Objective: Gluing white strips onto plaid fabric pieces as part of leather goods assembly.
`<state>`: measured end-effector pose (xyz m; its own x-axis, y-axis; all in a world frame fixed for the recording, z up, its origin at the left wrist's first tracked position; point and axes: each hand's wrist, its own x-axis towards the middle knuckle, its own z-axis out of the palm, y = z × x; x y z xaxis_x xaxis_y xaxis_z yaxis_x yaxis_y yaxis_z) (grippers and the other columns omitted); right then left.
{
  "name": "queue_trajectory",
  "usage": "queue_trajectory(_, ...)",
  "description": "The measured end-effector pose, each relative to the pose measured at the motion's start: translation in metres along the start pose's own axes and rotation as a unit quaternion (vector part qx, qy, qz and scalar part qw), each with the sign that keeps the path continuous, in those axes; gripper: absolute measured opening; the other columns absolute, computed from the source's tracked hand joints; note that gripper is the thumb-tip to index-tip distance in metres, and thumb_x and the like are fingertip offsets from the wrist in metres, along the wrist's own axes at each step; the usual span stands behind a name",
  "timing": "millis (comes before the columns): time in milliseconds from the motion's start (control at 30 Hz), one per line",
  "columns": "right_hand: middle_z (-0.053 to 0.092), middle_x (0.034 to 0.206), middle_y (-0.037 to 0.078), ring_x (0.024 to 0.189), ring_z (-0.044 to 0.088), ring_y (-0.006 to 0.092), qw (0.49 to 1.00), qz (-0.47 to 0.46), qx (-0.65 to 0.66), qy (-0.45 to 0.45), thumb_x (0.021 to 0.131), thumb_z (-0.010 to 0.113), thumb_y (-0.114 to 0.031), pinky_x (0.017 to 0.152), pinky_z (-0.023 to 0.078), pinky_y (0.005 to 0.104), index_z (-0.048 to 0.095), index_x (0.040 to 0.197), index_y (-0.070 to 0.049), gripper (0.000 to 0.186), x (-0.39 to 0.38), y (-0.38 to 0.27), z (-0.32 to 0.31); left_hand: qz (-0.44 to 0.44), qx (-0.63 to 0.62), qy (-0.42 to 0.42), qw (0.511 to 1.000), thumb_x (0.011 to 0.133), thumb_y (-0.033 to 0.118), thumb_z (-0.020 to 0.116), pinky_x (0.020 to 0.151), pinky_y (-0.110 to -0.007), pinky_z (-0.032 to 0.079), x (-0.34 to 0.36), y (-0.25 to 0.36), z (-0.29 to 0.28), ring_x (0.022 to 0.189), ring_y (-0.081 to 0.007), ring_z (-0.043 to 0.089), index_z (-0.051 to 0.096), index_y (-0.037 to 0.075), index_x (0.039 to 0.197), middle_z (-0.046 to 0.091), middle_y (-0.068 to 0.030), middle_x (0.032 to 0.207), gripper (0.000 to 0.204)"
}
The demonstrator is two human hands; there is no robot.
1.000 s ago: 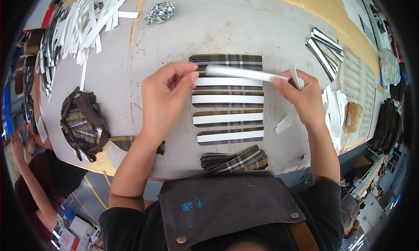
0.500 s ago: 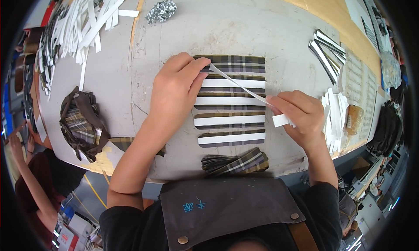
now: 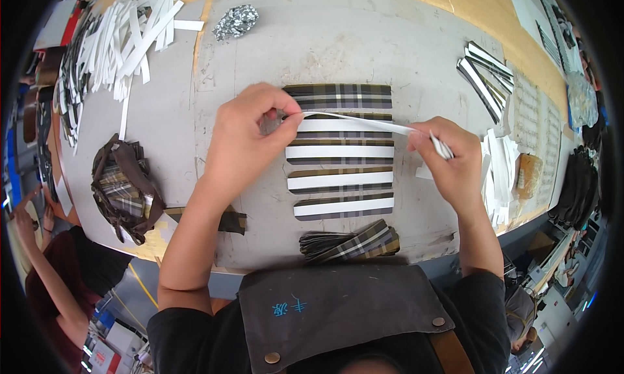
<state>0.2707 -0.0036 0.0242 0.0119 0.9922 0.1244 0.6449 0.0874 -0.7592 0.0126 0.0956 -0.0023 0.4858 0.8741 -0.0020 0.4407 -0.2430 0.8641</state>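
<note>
A narrow white strip [image 3: 364,120] stretches between my two hands above a column of plaid fabric strips. My left hand [image 3: 250,124] pinches its left end between thumb and finger, near the left ends of the upper pieces. On the other side, my right hand [image 3: 450,159] grips the strip's right part, with more white strip ends [image 3: 442,145] sticking out of its fingers. The farthest plaid strip [image 3: 344,96] shows bare fabric. Nearer pieces, such as the second from the bottom [image 3: 341,180], each carry a white strip lengthwise.
A bundle of plaid strips [image 3: 354,243] lies at the near edge. White strips pile up at far left [image 3: 130,42] and right [image 3: 497,179]. A tied dark cloth bundle [image 3: 127,189] sits left, a speckled lump [image 3: 236,22] at the back. Finished-looking strips [image 3: 484,81] lie far right.
The white strip has swung from a steep slant to nearly level. My left hand has shifted slightly left and nearer, off the farthest plaid strip; my right hand has risen and turned.
</note>
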Motion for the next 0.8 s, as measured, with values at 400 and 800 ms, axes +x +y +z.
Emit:
queue_trajectory(400,0.059,0.061,0.003,0.058,0.046,0.0054,0.977,0.214,0.004,-0.014,0.084,0.074,-0.020,0.053,0.040,0.0232,0.068,0.081,0.002,0.023,0.037,0.012,0.019,-0.085,0.045,0.065,0.993,0.082,0.001,0.069,0.060,-0.020,0.047,0.013,-0.005,0.004,0.064,-0.0046,0.055,0.064,0.000,0.107,0.065,-0.0006,0.075,0.026)
queue_trajectory(800,0.060,0.061,0.006,0.056,0.050,0.0091,0.972,0.231,-0.027,-0.008,0.081,0.074,-0.022,0.052,0.041,0.0257,0.067,0.079,0.001,0.024,0.042,0.024,0.023,-0.070,0.080,0.066,0.992,0.078,0.001,0.071,0.058,-0.023,0.045,0.018,-0.006,0.007,0.059,-0.0073,0.051,0.064,0.001,0.108,0.064,-0.0016,0.071,0.030)
